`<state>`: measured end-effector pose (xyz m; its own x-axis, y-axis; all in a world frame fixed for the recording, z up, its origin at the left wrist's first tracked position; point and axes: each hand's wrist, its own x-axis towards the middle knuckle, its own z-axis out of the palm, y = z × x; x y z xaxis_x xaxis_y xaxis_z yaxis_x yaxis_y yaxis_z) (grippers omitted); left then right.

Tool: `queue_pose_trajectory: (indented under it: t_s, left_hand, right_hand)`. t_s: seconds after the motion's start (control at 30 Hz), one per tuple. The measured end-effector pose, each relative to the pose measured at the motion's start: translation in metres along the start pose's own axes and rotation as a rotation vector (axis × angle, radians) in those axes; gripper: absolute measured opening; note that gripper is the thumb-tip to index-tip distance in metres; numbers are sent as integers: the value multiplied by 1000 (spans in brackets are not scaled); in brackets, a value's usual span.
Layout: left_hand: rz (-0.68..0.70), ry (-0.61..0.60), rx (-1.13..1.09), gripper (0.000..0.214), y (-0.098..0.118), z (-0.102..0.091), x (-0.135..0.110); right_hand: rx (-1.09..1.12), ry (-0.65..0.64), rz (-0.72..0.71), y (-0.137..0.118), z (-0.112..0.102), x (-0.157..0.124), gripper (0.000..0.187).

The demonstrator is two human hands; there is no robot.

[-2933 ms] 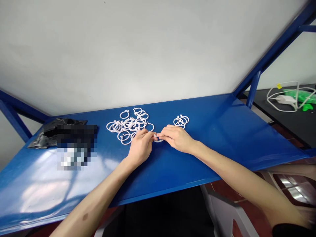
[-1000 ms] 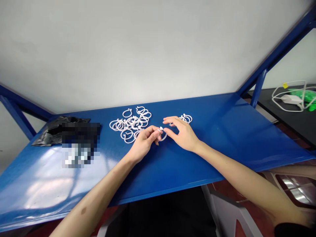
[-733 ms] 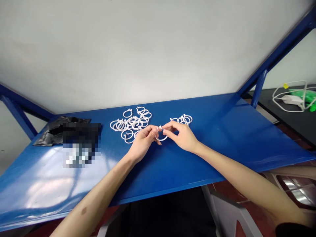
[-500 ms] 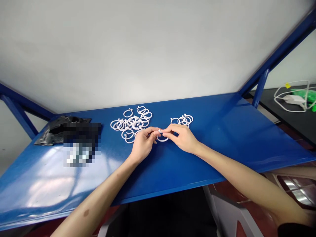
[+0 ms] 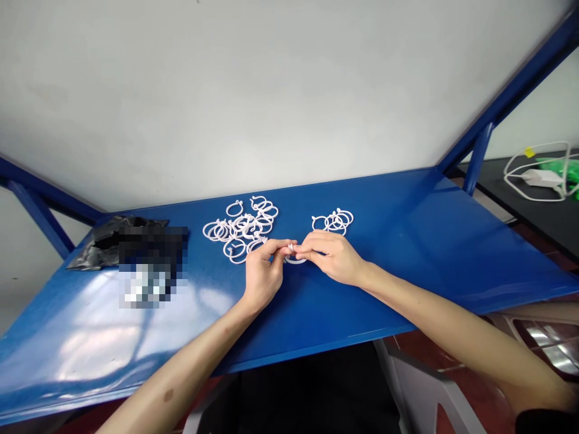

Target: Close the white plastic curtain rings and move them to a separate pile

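Note:
A white plastic curtain ring (image 5: 296, 261) with knobbed ends is held between my two hands, just above the table. My left hand (image 5: 263, 274) pinches it at its clasp end from the left with thumb and forefinger. From the right, my right hand (image 5: 338, 256) pinches the same end, its fingertips almost meeting the left ones. Fingers partly cover the clasp, so I cannot tell whether it is fastened. A loose heap of similar white rings (image 5: 246, 225) lies beyond my left hand. Behind my right hand rests a smaller group of white rings (image 5: 335, 222).
The blue table (image 5: 398, 223) meets a pale wall (image 5: 289, 90) at the back. A black plastic bag (image 5: 104, 241) lies at the left, beside a pixelated patch. Blue frame bars (image 5: 479, 157) rise at both sides. A white cable (image 5: 506, 175) sits on a dark surface at right.
Both hands have come slightly closer together at the ring's clasp. My left hand has lowered and turned a little, and the ring's visible arc has shifted slightly left and down.

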<state>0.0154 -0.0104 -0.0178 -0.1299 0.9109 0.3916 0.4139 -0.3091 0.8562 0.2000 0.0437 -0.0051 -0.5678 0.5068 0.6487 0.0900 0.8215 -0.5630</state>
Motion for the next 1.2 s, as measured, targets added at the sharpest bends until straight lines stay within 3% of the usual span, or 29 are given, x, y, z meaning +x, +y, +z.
queue_pose_trajectory:
  t_s: [0.27, 0.43, 0.53, 0.67, 0.77, 0.9, 1.1, 1.2]
  left_hand:
    - [51, -29, 68, 22, -6, 2, 3]
    - [234, -89, 349, 24, -2, -4, 17]
    - [329, -14, 584, 29, -2, -24, 30]
    - [237, 75, 850, 33, -21, -58, 48]
    - [217, 15, 930, 38, -41, -70, 57]
    - [163, -86, 949, 35, -52, -68, 57]
    - [120, 20, 1020, 37, -36, -60, 58]
    - [85, -66, 1008, 37, -33, -56, 74]
  right_hand:
    - [-99, -10, -3, 5, 5, -2, 19]
    - [-280, 1, 72, 14, -2, 4, 19]
    - [-400, 75, 147, 25, -19, 8, 19]
    - [-571, 128, 301, 49, -43, 7, 22]
    - [-616, 122, 376, 63, -51, 3, 22]
    - [-619, 130, 405, 63, -50, 2, 28]
    - [-592, 160, 304, 52, -42, 5, 24]
    - [-576, 145, 294, 50, -40, 5, 22]
